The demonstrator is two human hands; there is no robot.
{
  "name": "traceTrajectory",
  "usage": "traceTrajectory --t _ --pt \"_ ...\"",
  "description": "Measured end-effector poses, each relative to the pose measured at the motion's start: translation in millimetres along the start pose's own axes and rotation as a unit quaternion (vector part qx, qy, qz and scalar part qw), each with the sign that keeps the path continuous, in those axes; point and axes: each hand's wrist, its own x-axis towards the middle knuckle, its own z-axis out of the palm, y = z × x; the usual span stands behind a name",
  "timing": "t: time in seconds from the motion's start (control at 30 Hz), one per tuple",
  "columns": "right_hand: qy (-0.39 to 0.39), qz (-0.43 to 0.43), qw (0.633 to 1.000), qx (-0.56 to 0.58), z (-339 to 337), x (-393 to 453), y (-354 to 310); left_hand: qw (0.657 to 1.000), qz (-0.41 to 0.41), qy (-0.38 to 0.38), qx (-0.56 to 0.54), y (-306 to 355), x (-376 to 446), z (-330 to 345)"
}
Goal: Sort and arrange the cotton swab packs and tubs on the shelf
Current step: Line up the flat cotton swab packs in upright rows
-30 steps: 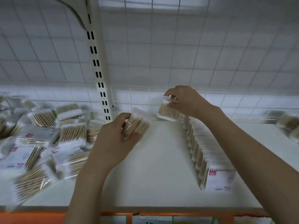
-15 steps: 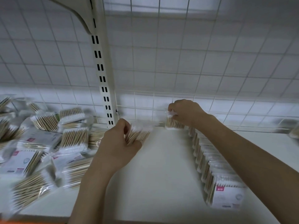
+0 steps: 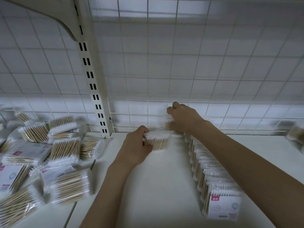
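My left hand grips a clear pack of wooden cotton swabs, held upright just above the white shelf near the back. My right hand holds a second swab pack against the wire grid at the far end of a standing row of packs. That row runs from the back of the shelf toward the front right; its front pack shows a white label with a pink tag.
A loose heap of swab packs covers the left part of the shelf. A slotted upright post stands at the back left of my hands. A wire grid back panel closes the rear. More packs lie blurred at far right.
Both hands moved farther back on the shelf. My right hand lowered its pack to the far end of the row by the grid; my left hand brought its pack upright behind it.
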Motion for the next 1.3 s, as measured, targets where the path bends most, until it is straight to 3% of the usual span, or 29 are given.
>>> traceTrajectory --t 0.23,0.5,0.9,1.3 --pt "0.030 -0.009 0.999 -0.014 -14.0 -13.4 17.8 0.999 -0.005 -0.021 0.048 9.8 34.8 23.3" --pt "0.043 0.009 0.999 -0.024 -20.6 -33.3 33.9 0.996 -0.063 -0.052 0.039 28.4 64.1 37.8" --pt "0.042 0.034 0.999 -0.009 -21.8 -44.9 34.8 0.975 -0.072 -0.095 0.188 49.9 82.4 43.5" --pt "0.048 0.025 0.997 0.062 -38.4 -54.3 -25.6 0.958 -0.060 -0.093 0.264 30.6 31.5 -26.4"
